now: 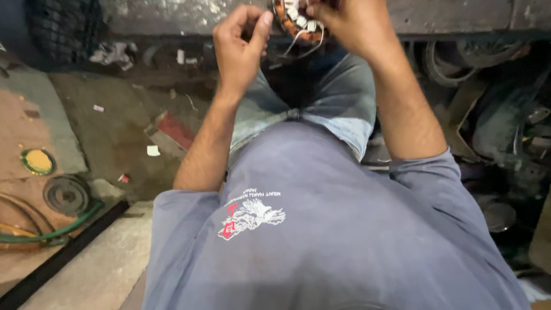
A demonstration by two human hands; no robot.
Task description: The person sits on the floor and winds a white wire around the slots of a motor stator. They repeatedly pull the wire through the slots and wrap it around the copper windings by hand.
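A round motor stator [298, 26] with copper windings and white insulating sleeves sits at the top of the head view, above my knees, cut off by the frame's edge. My right hand [350, 26] grips its right side. My left hand [241, 43] is just to the left of it, fingers curled with thumb and forefinger pinched together; thin pale wires [301, 46] hang from the stator between the hands. Whether the left fingers hold a wire is hidden.
I look down over my grey shirt and jeans at a dirty floor. A red-faced brick [172, 131] lies left of my leg. A round yellow lid [38, 161], a dark disc [66, 194] and a green hose [57, 229] lie at left. Metal parts clutter the right [499, 138].
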